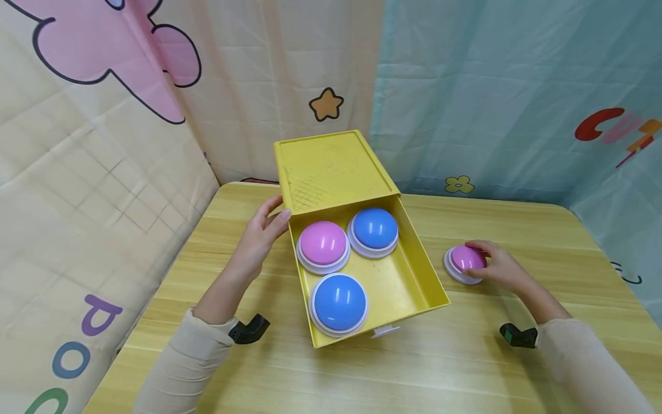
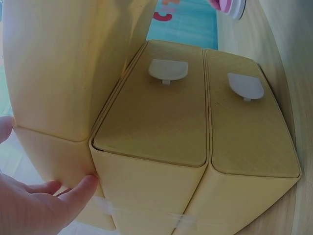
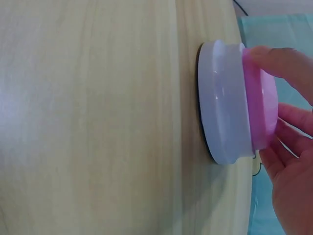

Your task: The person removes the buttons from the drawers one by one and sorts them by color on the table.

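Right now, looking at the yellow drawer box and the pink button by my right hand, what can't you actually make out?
- Head view: the box casing hides whatever lies behind the open drawer.
- Head view: the right hand covers part of the pink button, so its grip is unclear.
- Left wrist view: the second drawer is closed, contents unseen; the left hand is cut off by the edge.
- Right wrist view: the fingers run off the frame.
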`<move>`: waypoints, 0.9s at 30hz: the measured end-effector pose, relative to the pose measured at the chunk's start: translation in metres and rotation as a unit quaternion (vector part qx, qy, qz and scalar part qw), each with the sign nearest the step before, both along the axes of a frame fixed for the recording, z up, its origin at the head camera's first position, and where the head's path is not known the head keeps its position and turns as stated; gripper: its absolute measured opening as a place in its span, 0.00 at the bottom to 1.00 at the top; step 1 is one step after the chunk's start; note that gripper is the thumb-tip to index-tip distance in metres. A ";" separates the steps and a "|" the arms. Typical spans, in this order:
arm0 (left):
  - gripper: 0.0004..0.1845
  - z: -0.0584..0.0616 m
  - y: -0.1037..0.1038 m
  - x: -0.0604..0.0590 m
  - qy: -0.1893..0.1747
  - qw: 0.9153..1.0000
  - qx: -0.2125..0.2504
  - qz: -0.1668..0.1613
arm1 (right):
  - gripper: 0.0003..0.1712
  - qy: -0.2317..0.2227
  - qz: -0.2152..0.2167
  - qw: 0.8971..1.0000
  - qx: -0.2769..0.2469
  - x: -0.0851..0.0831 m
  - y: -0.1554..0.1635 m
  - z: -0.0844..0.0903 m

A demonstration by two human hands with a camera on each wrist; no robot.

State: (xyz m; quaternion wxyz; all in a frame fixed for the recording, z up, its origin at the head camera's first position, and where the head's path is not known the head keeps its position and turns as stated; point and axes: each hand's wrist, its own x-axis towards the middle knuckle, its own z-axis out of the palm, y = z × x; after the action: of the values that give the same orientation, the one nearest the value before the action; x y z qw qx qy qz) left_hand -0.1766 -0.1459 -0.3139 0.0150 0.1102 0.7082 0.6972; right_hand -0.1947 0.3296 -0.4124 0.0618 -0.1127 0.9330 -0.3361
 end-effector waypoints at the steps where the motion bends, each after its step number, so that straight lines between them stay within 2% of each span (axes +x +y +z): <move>1: 0.35 0.000 0.000 0.000 0.000 1.000 0.000 0.000 | 0.42 0.000 -0.001 1.000 0.002 0.000 0.000 0.001; 6: 0.35 0.000 0.000 0.000 -0.002 1.000 -0.002 0.003 | 0.45 -0.002 -0.002 1.000 -0.006 0.002 0.001 0.011; 9: 0.36 0.000 0.000 0.001 -0.002 1.000 -0.004 0.002 | 0.46 0.012 0.015 0.999 -0.031 0.003 -0.003 0.023; 19: 0.34 0.001 -0.001 0.000 -0.009 1.000 -0.004 0.006 | 0.48 0.100 0.101 0.988 -0.063 0.016 -0.045 0.086; 23: 0.34 0.001 -0.001 0.000 -0.010 1.000 -0.004 0.005 | 0.50 0.139 0.177 0.972 -0.062 0.025 -0.069 0.114; 27: 0.34 0.001 -0.001 0.000 -0.011 1.000 -0.006 0.007 | 0.50 0.168 0.258 0.950 -0.048 0.034 -0.096 0.145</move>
State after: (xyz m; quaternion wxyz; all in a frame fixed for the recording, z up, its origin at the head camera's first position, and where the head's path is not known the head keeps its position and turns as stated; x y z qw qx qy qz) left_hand -0.1765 -0.1470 -0.3127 0.0187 0.0976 0.7127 0.6943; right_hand -0.1603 0.2332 -0.2672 -0.0167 -0.4077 0.8516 -0.3291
